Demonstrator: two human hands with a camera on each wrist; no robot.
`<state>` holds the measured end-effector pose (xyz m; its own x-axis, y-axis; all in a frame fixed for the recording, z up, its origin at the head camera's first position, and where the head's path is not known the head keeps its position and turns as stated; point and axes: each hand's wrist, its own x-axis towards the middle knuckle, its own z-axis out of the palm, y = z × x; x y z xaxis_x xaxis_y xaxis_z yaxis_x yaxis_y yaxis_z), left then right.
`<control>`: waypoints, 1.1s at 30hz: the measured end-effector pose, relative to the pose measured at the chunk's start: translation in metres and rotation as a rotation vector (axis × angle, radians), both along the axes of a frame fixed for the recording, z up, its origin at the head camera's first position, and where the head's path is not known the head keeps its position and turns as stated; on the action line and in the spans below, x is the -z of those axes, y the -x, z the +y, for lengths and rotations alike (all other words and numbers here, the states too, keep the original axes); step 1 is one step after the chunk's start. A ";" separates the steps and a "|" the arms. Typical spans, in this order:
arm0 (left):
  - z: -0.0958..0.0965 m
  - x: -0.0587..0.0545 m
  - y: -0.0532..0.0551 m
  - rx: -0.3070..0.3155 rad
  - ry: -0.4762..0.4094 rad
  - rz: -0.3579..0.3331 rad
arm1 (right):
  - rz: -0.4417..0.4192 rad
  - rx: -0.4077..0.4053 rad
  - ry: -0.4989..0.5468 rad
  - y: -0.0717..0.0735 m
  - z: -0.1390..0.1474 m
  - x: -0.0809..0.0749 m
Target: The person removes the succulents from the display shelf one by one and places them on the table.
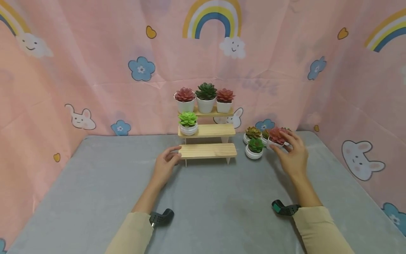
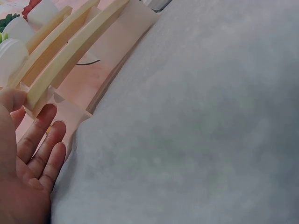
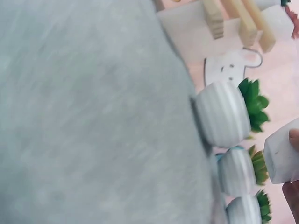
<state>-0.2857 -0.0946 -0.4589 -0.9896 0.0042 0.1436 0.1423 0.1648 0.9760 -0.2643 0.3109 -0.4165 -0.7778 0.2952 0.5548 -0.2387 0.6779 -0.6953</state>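
A three-step wooden display stand (image 1: 207,151) is on the grey table. At the left end of its lowest step, my left hand (image 1: 165,163) pinches the board, the other fingers loosely bent beside its leg in the left wrist view. My right hand (image 1: 294,155) grips a red potted succulent (image 1: 276,136) by its white pot (image 3: 284,154), raised off the table. Beside it sit a green succulent (image 1: 254,148) and an olive-brown one (image 1: 253,133) in ribbed white pots. Further small pots behind are partly hidden by the held plant and hand.
On the top step stand a red succulent (image 1: 185,98), a dark green one (image 1: 206,97) and another red one (image 1: 225,100), in white pots. A bright green succulent (image 1: 188,122) occupies the middle step's left end. A pink patterned curtain (image 1: 104,70) hangs behind the table (image 1: 203,204).
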 end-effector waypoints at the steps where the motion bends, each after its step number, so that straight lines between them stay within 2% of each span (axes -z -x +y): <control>1: 0.000 0.000 0.000 -0.001 0.000 -0.001 | -0.009 0.001 0.006 0.001 0.001 0.003; 7: -0.002 -0.001 -0.001 0.000 0.008 -0.010 | -0.094 0.020 0.063 0.003 0.003 0.019; 13: -0.002 -0.001 -0.001 -0.001 0.004 -0.007 | -0.106 0.031 0.075 0.003 0.005 0.028; 24: -0.002 -0.002 -0.002 -0.007 0.002 -0.023 | -0.080 -0.064 0.062 0.006 0.009 0.040; 33: -0.001 -0.003 -0.003 0.004 0.006 -0.019 | -0.109 -0.128 0.049 0.006 0.014 0.044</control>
<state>-0.2826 -0.0952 -0.4561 -0.9921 0.0086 0.1248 0.1245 0.1701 0.9775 -0.2706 0.3246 -0.4607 -0.8658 0.2147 0.4521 -0.2419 0.6113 -0.7535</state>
